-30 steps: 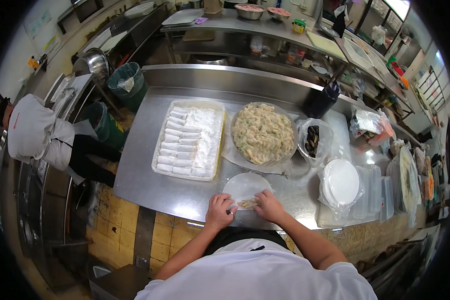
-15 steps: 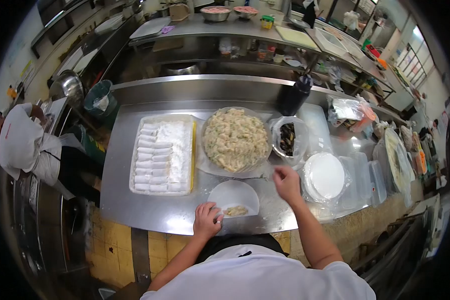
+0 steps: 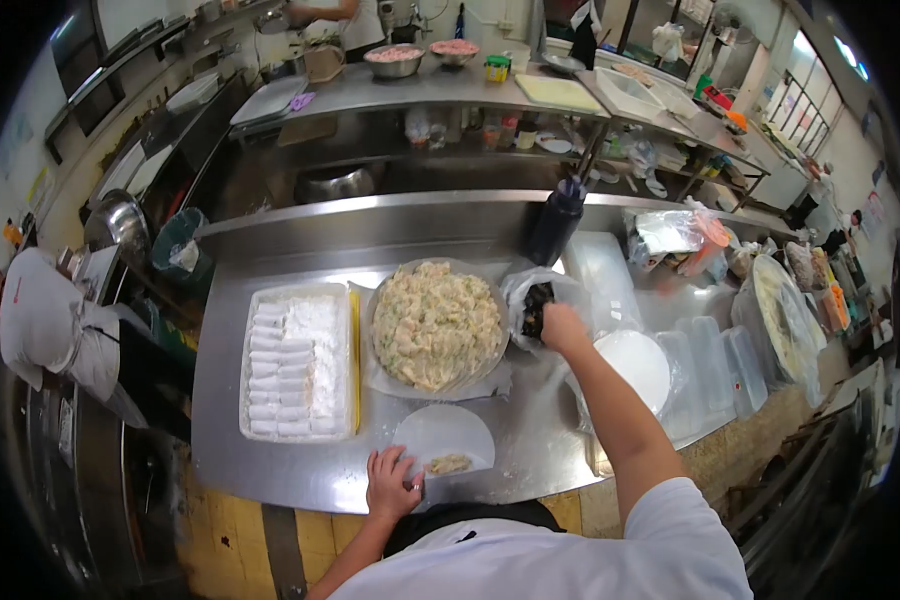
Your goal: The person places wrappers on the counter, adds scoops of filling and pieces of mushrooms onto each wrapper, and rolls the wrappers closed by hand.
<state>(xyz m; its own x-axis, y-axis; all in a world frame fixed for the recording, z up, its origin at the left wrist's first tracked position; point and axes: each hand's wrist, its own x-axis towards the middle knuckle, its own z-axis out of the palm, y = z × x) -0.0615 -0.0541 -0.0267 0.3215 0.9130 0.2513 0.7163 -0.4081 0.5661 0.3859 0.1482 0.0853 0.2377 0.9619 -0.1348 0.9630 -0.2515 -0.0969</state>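
Note:
My left hand (image 3: 392,484) rests at the left edge of a round white wrapper (image 3: 448,432), its fingers apart. A small lump of filling (image 3: 449,464) lies on the wrapper's near part. My right hand (image 3: 562,328) reaches to a plastic-lined bowl of dark pieces (image 3: 533,309); its fingertips are hidden in the bowl. Left of that bowl is a large round heap of pale, green-flecked filling (image 3: 438,325). A tray (image 3: 353,364) holds rows of white rolls (image 3: 280,372) beside white powder. A stack of white round wrappers (image 3: 634,371) lies right of my right forearm.
A dark bottle (image 3: 555,222) stands behind the bowl. Clear plastic containers (image 3: 738,358) and bagged items (image 3: 670,232) are on the right. A person in white (image 3: 50,312) is at the left. Meat bowls (image 3: 394,62) stand on the back counter (image 3: 420,88).
My right hand has moved forward to the bowl of dark pieces. My left hand stays by the wrapper. The view has tilted upward, and another person's arm now shows at the back.

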